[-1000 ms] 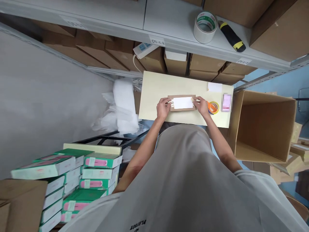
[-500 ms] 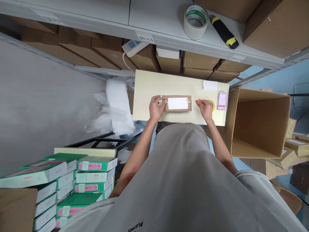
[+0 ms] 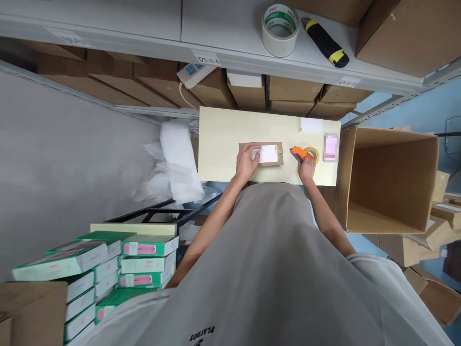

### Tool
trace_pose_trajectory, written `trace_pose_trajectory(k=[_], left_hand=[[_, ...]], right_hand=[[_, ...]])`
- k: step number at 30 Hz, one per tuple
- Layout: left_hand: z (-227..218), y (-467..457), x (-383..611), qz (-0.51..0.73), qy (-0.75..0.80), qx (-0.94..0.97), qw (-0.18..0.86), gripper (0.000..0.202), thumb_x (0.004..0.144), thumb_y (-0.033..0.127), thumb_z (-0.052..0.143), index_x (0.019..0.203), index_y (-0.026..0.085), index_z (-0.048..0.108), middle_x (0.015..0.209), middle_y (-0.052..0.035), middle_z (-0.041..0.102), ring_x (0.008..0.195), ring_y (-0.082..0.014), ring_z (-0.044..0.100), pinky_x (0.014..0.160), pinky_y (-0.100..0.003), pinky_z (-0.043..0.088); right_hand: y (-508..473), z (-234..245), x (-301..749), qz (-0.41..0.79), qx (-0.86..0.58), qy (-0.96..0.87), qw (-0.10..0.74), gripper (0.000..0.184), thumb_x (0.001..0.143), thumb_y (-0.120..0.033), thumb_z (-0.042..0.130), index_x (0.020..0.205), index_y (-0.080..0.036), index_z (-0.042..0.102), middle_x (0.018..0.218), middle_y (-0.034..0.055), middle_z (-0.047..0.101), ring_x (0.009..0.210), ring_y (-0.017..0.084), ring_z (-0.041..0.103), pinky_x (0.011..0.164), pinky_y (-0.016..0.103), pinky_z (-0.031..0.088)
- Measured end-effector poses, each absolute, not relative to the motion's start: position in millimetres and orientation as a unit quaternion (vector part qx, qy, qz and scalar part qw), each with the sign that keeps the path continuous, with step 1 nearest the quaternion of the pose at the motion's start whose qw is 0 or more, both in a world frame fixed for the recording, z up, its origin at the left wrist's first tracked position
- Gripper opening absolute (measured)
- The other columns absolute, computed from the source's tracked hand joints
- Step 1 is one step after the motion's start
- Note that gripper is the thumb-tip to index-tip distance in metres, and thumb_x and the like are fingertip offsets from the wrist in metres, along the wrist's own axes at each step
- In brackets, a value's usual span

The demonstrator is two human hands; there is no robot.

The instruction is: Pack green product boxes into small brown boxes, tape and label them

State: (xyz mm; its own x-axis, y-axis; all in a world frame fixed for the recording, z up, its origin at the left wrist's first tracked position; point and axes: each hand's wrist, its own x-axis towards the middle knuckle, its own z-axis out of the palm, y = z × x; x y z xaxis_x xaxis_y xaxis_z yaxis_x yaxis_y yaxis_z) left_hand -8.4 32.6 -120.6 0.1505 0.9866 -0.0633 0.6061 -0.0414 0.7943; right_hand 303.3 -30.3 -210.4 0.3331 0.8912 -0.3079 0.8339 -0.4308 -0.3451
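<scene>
A small brown cardboard box (image 3: 279,162) with a white label (image 3: 268,154) lies flat on the cream tabletop. My left hand (image 3: 248,162) rests over the box's left part, its thumb and fingers apart and curved, covering some of the label. My right hand (image 3: 307,170) is closed around an orange tape dispenser (image 3: 298,153) fitted with a roll of yellow-rimmed tape (image 3: 314,153). The dispenser's front end points toward the box, with a gap between them.
A white card (image 3: 311,125) and a blurred pink packet (image 3: 330,147) lie on the cream table (image 3: 219,144). A large open carton (image 3: 392,180) stands to the right. The shelf above holds a tape roll (image 3: 280,36) and a utility knife (image 3: 326,43). Green-white boxes (image 3: 144,250) are stacked lower left.
My left hand has shifted right from the box's left end onto its label. My right hand has drawn back slightly toward me, and more of the orange dispenser shows.
</scene>
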Motion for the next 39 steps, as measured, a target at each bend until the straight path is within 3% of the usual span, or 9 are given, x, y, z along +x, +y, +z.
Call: trace_pose_trajectory(k=[4,8,12,17,22,25,28,32,39], left_hand=[[-111,24,4,0.26,0.578,0.676,0.376,0.026,0.107,0.021,0.06,0.122,0.027,0.081,0.137,-0.0076,0.08,0.135,-0.0302,0.072,0.125,-0.053,0.057],[-94,11,20,0.273,0.534,0.665,0.446,0.023,0.109,0.025,0.061,0.12,0.026,0.082,0.126,-0.0071,0.083,0.114,-0.0252,0.079,0.11,-0.045,0.066],[-72,0,34,0.308,0.482,0.645,0.506,0.015,0.107,0.03,0.073,0.119,0.026,0.082,0.119,-0.0058,0.083,0.105,-0.0218,0.081,0.105,-0.042,0.069],[-42,-8,29,0.364,0.487,0.631,0.482,0.023,0.109,0.043,0.077,0.124,0.027,0.081,0.124,-0.0073,0.081,0.11,-0.0226,0.082,0.107,-0.042,0.07],[-25,-15,4,0.375,0.487,0.642,0.459,0.029,0.115,0.049,0.066,0.128,0.027,0.079,0.134,-0.0088,0.078,0.118,-0.0236,0.08,0.108,-0.041,0.07],[-23,-17,-12,0.388,0.485,0.644,0.446,0.031,0.114,0.052,0.067,0.126,0.027,0.08,0.13,-0.0093,0.079,0.118,-0.0242,0.079,0.104,-0.04,0.069],[-15,-13,-28,0.398,0.504,0.647,0.411,0.033,0.111,0.056,0.072,0.123,0.027,0.082,0.122,-0.0093,0.08,0.115,-0.0245,0.078,0.097,-0.038,0.068],[10,4,-50,0.454,0.517,0.63,0.359,0.043,0.109,0.06,0.073,0.133,0.025,0.081,0.13,-0.0113,0.077,0.114,-0.0231,0.075,0.09,-0.035,0.064],[51,26,-66,0.434,0.486,0.667,0.362,0.036,0.105,0.058,0.079,0.119,0.026,0.085,0.116,-0.0086,0.08,0.108,-0.0221,0.073,0.087,-0.035,0.061]], right_hand=[[-29,-199,308,0.261,-0.818,-0.505,0.091,0.049,0.111,-0.048,0.046,0.144,-0.015,0.06,0.135,0.0225,0.075,0.13,0.036,0.071,0.12,0.058,0.055],[-33,-160,306,0.35,-0.782,-0.461,0.232,0.063,0.109,-0.069,0.047,0.143,-0.018,0.06,0.127,0.0201,0.077,0.12,0.036,0.076,0.109,0.055,0.064],[-34,-99,280,0.435,-0.671,-0.472,0.372,0.065,0.104,-0.078,0.063,0.137,-0.021,0.067,0.134,0.0174,0.079,0.128,0.034,0.075,0.119,0.053,0.061],[-26,-44,226,0.526,-0.563,-0.477,0.423,0.073,0.101,-0.084,0.069,0.146,-0.027,0.069,0.149,0.0119,0.078,0.142,0.031,0.073,0.129,0.05,0.056],[-15,-31,190,0.588,-0.509,-0.465,0.423,0.074,0.096,-0.087,0.075,0.139,-0.027,0.076,0.143,0.0105,0.083,0.141,0.033,0.075,0.129,0.051,0.057],[-12,-34,179,0.598,-0.503,-0.472,0.408,0.074,0.095,-0.089,0.074,0.132,-0.026,0.078,0.136,0.0107,0.085,0.137,0.034,0.077,0.127,0.053,0.058],[-14,-36,174,0.577,-0.515,-0.5,0.39,0.079,0.093,-0.092,0.074,0.134,-0.024,0.076,0.135,0.0132,0.084,0.13,0.035,0.079,0.121,0.054,0.061],[-19,-31,175,0.536,-0.533,-0.56,0.34,0.085,0.092,-0.092,0.075,0.141,-0.024,0.072,0.136,0.014,0.083,0.126,0.036,0.078,0.115,0.053,0.064],[-19,-14,188,0.444,-0.508,-0.686,0.272,0.071,0.104,-0.085,0.065,0.141,-0.026,0.071,0.137,0.0155,0.08,0.125,0.037,0.076,0.113,0.053,0.064]])
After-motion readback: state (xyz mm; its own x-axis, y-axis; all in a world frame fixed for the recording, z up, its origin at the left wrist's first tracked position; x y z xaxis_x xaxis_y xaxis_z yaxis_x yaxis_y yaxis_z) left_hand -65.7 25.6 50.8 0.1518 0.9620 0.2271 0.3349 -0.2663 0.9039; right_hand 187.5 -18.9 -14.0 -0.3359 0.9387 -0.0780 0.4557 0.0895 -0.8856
